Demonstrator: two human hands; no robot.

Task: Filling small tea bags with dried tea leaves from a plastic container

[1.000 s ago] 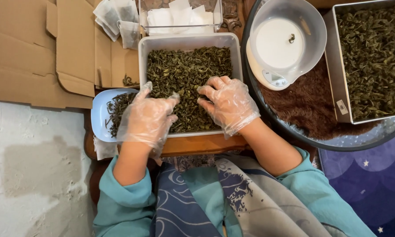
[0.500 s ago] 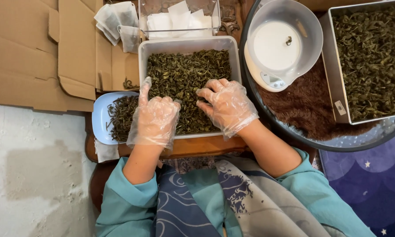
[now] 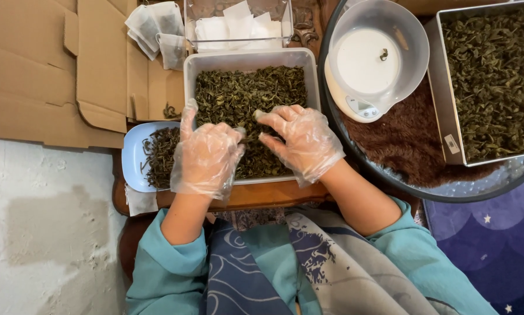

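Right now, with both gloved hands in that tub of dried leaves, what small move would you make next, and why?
Probably lift the left hand toward the blue dish. Its fingertips seem to pinch something among the dried leaves in the white tub, and the dish beside it already holds sorted-looking stems. The right hand rests spread on the leaves.

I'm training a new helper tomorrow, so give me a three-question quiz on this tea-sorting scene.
1. True or false: both hands wear clear plastic gloves.
2. Which container are the left hand and right hand working in?
A. the grey tub of dried leaves
B. the metal tray
C. the blue dish
3. What stands on the small scale?

Key:
1. True.
2. A.
3. A clear bowl, with only a small bit of leaf in it.
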